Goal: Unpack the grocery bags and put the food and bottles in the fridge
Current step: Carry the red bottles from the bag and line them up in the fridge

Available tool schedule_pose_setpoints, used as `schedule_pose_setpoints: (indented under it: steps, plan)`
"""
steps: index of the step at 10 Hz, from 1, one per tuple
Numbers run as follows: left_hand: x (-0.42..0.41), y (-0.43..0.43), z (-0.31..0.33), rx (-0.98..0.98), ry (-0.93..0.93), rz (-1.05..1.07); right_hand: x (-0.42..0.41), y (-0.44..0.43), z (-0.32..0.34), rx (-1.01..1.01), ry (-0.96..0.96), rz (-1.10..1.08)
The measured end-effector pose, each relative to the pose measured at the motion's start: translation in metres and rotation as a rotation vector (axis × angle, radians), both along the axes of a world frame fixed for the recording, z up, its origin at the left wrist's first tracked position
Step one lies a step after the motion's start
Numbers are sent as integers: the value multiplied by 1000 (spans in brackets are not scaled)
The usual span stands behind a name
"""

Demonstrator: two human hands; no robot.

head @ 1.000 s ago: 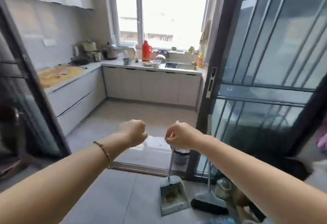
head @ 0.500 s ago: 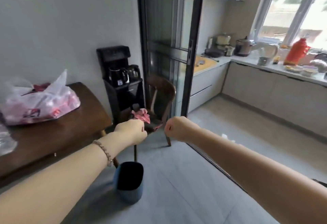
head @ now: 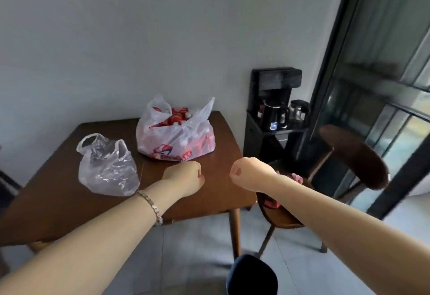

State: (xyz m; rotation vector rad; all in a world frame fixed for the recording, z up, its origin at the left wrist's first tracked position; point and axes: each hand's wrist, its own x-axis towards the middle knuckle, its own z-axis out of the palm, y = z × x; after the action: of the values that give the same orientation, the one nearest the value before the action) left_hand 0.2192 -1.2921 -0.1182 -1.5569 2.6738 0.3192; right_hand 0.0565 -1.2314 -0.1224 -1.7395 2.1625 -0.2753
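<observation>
On table (head: pixel 58 204), 2 bags, chair (head: pixel 353 162) & bin (head: pixel 252 276) nearby

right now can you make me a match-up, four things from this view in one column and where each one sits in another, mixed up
Things:
1. red and white grocery bag
2. clear plastic bag
3. black kettle
4. pink cloth

Places:
A. on the chair seat, partly behind the right forearm
B. on the black stand by the wall
C. near the back edge of the wooden table, close to the wall
D. on the table's left part, nearer the camera

Pairs: 1-C, 2-D, 3-B, 4-A
</observation>
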Motion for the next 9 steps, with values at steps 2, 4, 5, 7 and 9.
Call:
schedule_pose_setpoints:
  steps: [2,4,5,7,9]
  plan:
    - [30,-127,3,-13,121,188,18,-161,10,59,64,202]
    - [58,-231,-25,-30,170,221,57,-280,-6,21,-38,165]
    - [64,-285,-39,-60,226,163,73,-335,-34,-99,-52,66]
    - [63,-385,-59,-191,103,-156,81,-416,-63,-125,-35,0]
    - [63,-449,-97,-149,-417,-365,69,-448,-101,213,217,111]
